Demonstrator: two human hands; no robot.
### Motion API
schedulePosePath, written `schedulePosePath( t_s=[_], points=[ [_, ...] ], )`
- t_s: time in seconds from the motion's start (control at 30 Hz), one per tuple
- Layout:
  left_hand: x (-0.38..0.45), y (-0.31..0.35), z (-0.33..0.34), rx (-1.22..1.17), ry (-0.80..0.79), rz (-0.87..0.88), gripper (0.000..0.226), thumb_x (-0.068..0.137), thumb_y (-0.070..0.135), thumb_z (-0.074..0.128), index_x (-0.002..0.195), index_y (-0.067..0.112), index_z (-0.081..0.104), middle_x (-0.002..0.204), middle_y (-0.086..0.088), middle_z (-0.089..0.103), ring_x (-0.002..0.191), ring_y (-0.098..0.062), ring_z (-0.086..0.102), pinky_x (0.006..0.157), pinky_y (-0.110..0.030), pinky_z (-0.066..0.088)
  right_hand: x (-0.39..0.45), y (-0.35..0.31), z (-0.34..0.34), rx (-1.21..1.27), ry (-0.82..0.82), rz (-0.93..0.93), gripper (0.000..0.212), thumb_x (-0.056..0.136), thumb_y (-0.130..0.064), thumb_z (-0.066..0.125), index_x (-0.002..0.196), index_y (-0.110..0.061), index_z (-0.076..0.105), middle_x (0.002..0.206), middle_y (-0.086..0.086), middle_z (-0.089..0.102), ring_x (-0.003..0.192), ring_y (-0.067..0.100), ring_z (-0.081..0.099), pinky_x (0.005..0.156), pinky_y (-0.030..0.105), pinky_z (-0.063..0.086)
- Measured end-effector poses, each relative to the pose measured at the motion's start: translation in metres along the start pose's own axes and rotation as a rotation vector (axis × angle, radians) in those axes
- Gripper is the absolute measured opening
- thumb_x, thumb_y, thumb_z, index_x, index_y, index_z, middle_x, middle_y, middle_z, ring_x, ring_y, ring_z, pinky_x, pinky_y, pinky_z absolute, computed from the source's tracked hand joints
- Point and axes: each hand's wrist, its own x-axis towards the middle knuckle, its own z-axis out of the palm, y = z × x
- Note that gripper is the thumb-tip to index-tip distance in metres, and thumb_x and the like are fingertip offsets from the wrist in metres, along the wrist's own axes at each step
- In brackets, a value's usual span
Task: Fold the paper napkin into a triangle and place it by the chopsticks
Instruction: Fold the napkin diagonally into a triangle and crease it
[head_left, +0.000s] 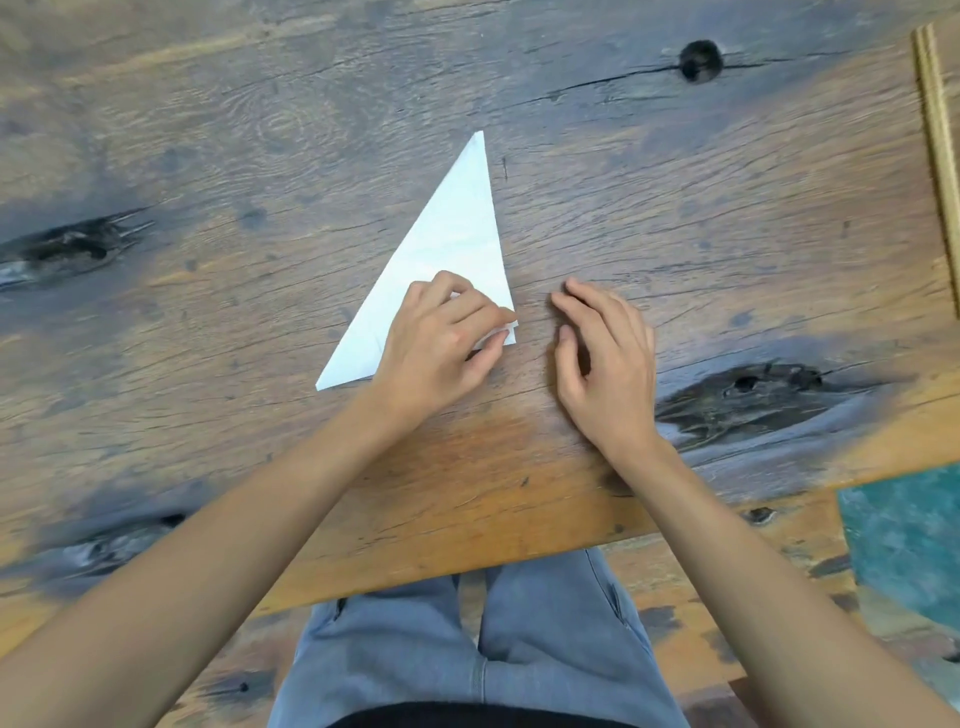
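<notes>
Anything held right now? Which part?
Left hand pinches the folded napkin at its near right corner. Right hand holds nothing, hovering beside it.

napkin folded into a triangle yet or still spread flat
Folded: the napkin lies as a white triangle on the table, layered edges showing at the corner that the left hand pinches.

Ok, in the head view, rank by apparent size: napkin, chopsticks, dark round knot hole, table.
1. Table, fills most of the view.
2. Napkin, folded into a triangle.
3. Chopsticks, cut off by the right edge, so their size is unsure.
4. Knot hole.
</notes>
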Motion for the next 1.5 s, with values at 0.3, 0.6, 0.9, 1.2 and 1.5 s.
schedulePosePath(
  t_s=[0.3, 0.6, 0.9, 1.2, 1.5],
  points=[
    [-0.014, -0.004, 0.001, -0.05, 0.004, 0.069, 0.005, 0.091, 0.012, 0.074, 0.094, 0.014, 0.078, 0.088, 0.004, 0.074, 0.088, -0.031, 0.067, 0.066, -0.044, 0.05, -0.018, -0.001, 0.005, 0.096, -0.006, -0.157, 0.009, 0.093, -0.019, 0.078, 0.101, -0.015, 0.082, 0.116, 0.004, 0.075, 0.105, 0.028, 0.069, 0.089, 0.045, 0.051],
    [-0.017, -0.015, 0.003, -0.076, -0.013, 0.112, 0.007, 0.094, 0.014, 0.073, 0.093, 0.016, 0.079, 0.097, 0.006, 0.076, 0.09, -0.031, 0.067, 0.069, -0.044, 0.048, -0.026, 0.004, 0.006, 0.008, 0.007, -0.279, 0.012, 0.095, -0.027, 0.079, 0.102, -0.018, 0.084, 0.113, 0.005, 0.077, 0.102, 0.029, 0.071, 0.089, 0.04, 0.049],
    [-0.018, -0.02, 0.01, -0.085, 0.038, 0.141, 0.007, 0.095, 0.016, 0.073, 0.091, 0.018, 0.079, 0.098, 0.009, 0.077, 0.089, -0.03, 0.067, 0.07, -0.04, 0.048, -0.029, 0.0, 0.011, -0.088, 0.045, -0.291, 0.011, 0.098, -0.024, 0.074, 0.102, -0.019, 0.083, 0.111, 0.004, 0.077, 0.097, 0.031, 0.069, 0.084, 0.041, 0.05],
    [-0.019, -0.02, 0.012, -0.088, 0.055, 0.142, 0.008, 0.094, 0.015, 0.073, 0.089, 0.018, 0.079, 0.098, 0.01, 0.077, 0.089, -0.03, 0.068, 0.071, -0.041, 0.047, -0.03, 0.0, 0.013, -0.137, 0.069, -0.312, 0.011, 0.098, -0.023, 0.075, 0.104, -0.019, 0.083, 0.111, 0.004, 0.077, 0.095, 0.032, 0.07, 0.081, 0.041, 0.051],
    [-0.026, -0.023, 0.013, -0.079, 0.072, 0.165, 0.009, 0.093, 0.016, 0.073, 0.091, 0.018, 0.081, 0.1, 0.009, 0.077, 0.095, -0.031, 0.068, 0.076, -0.039, 0.045, -0.031, 0.0, 0.016, -0.198, 0.085, -0.325, 0.011, 0.099, -0.022, 0.073, 0.105, -0.02, 0.082, 0.109, 0.004, 0.077, 0.095, 0.033, 0.071, 0.081, 0.042, 0.051]
  ],
)
